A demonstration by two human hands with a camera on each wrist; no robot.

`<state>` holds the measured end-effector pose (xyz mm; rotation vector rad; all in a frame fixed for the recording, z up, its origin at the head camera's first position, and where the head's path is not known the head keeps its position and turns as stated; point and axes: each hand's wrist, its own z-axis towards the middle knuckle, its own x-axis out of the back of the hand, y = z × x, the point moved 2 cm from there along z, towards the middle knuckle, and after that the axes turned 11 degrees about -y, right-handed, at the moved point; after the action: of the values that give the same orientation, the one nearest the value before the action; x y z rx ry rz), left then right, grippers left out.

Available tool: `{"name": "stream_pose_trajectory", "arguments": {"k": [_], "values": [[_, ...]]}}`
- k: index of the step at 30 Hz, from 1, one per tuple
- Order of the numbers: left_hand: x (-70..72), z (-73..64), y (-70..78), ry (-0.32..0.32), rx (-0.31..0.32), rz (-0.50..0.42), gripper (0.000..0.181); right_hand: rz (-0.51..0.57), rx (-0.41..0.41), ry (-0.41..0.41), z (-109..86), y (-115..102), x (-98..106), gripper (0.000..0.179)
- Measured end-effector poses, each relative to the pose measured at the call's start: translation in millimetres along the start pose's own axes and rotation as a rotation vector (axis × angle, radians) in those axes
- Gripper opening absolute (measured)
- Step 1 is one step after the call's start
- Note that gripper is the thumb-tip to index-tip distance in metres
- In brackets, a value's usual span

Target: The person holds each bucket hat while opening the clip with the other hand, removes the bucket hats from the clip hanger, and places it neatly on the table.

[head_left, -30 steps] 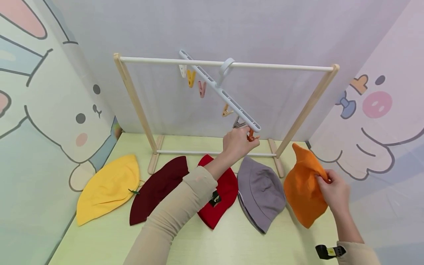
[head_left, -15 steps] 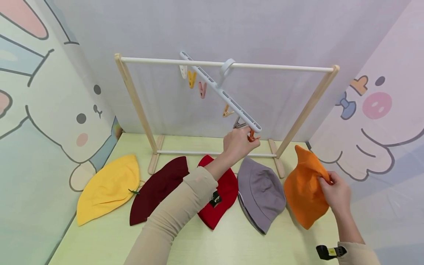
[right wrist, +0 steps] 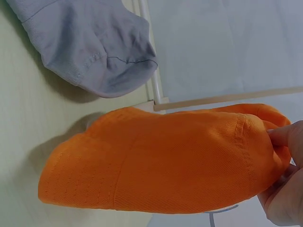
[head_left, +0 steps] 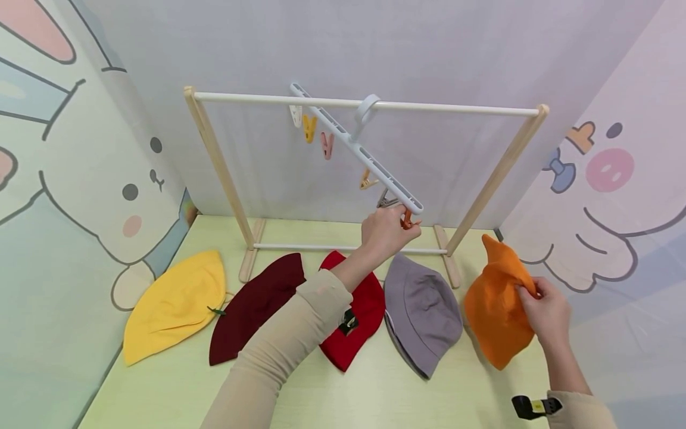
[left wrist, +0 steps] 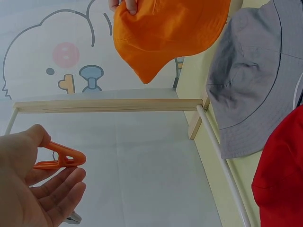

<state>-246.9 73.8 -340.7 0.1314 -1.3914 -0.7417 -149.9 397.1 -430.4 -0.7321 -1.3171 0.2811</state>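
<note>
My left hand [head_left: 383,232] pinches an orange clothespin [left wrist: 66,158] at the near end of a pale blue clip hanger [head_left: 396,189]. Thumb and fingers press the clothespin's handles in the left wrist view. My right hand [head_left: 546,313] grips an orange bucket hat [head_left: 498,307] by its crown, at the right of the table. In the right wrist view the hat's brim [right wrist: 71,175] points away from the hand, with a shadow below it. Beside it a grey bucket hat [head_left: 423,310] lies on the table. A grey clothespin [head_left: 387,199] hangs next to the orange one.
The hanger hooks over the white rail of a wooden-legged rack [head_left: 257,98]. Several other clothespins, such as a pink one [head_left: 327,145], hang along it. Red [head_left: 364,322], maroon [head_left: 265,298] and yellow [head_left: 177,304] bucket hats lie leftward. Printed walls [head_left: 616,226] enclose the table.
The orange bucket hat and my right hand have shifted slightly to the right. My left hand stays in place, still pinching the orange clothespin.
</note>
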Motion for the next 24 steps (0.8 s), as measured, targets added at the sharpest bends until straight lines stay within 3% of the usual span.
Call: {"name": "stream_pose_trajectory", "arguments": {"k": [9, 18, 24], "values": [[0.5, 0.3, -0.2, -0.006, 0.002, 0.01, 0.014, 0.045, 0.029, 0.007, 3.8, 3, -13, 0.019], [0.1, 1.0, 0.4, 0.0, -0.009, 0.018, 0.016, 0.033, -0.034, -0.092, 8.4, 12, -17, 0.03], [-0.7, 1.5, 0.4, -0.004, -0.003, 0.01, 0.015, 0.073, -0.034, -0.126, 13.3, 27, -19, 0.032]]}}
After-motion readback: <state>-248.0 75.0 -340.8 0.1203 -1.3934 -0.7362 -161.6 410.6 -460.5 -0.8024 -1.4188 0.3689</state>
